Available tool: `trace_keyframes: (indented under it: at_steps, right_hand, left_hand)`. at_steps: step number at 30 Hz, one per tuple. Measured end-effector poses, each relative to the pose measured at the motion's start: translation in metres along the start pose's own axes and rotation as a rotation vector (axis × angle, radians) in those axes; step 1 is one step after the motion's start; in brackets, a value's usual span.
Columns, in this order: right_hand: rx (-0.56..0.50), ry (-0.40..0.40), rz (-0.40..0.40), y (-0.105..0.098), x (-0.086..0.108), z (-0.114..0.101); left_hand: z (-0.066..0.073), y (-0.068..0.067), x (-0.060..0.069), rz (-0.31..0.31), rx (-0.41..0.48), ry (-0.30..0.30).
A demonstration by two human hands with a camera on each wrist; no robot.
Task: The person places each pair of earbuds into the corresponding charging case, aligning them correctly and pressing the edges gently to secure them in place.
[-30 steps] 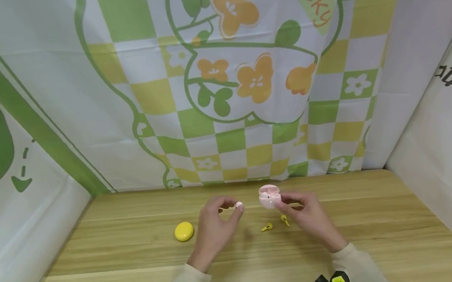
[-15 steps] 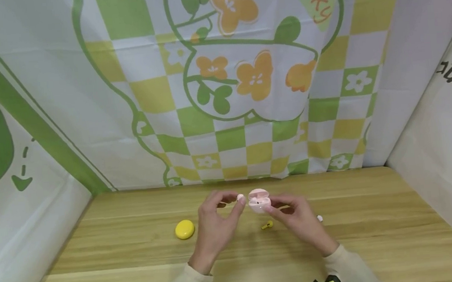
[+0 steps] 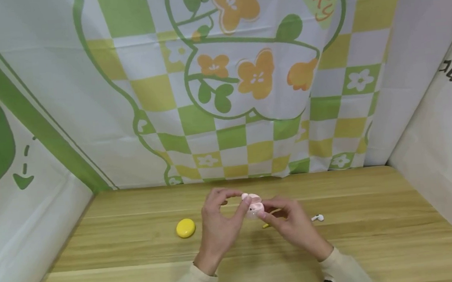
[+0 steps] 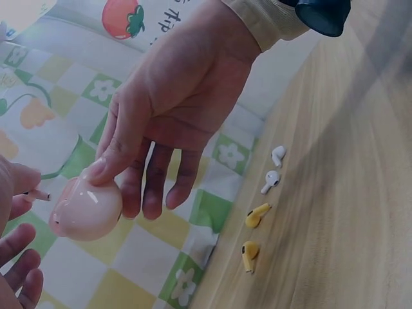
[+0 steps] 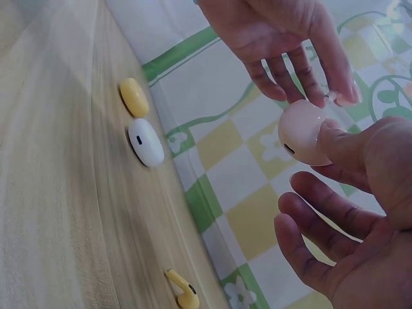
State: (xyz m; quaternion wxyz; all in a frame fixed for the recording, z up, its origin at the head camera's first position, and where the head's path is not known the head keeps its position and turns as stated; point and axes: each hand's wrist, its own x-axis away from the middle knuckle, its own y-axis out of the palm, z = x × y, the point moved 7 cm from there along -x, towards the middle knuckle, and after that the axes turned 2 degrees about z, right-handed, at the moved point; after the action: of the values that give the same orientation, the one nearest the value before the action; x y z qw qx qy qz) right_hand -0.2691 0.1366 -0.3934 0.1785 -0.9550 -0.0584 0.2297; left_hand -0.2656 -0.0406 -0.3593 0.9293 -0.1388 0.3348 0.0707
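Note:
My right hand [image 3: 291, 225] holds a pink earbud case [image 3: 255, 211] above the table, its lid up. Thumb and fingers grip the case from its right side. Just left of it, my left hand [image 3: 221, 224] pinches a small pink earbud [image 4: 40, 195] by thumb and forefinger, close to the opened case. In the head view something pink and dark shows inside the case, too small to tell. The left wrist view shows the case's smooth rounded shell, with the right hand's thumb [image 4: 96, 170] on it.
Two white earbuds [image 4: 270, 182] and two yellow earbuds [image 4: 257, 215] lie on the wooden table [image 3: 130, 243]. To the left sits a round yellow case [image 3: 185, 228]. A white case [image 5: 147, 143] stands beside it, hidden in the head view. A patterned cloth [image 3: 235, 153] hangs behind.
My right hand has brought the pink case leftward, and my left hand has moved slightly right with the earbud, so the two nearly meet. A white earbud has come into sight at the right.

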Motion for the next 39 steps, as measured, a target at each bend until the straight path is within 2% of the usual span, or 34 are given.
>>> trace_keyframes:
  at_steps: [14,23,32,39]
  right_hand:
    - [-0.019,-0.015,-0.024,0.004,0.002,-0.002]
    - [-0.003,-0.014,-0.026,0.006,0.003,-0.003]
    - [-0.012,-0.007,-0.029,0.005,0.002,-0.004]
    - [-0.006,-0.012,-0.019,0.005,0.002,-0.005]
  left_hand:
    - [-0.002,0.009,0.004,-0.044,0.024,-0.032]
    - [-0.002,0.011,0.007,-0.037,0.014,-0.014]
    - [-0.001,0.012,0.007,-0.053,-0.032,0.015]
    - [0.006,0.010,0.008,-0.035,-0.128,0.062]
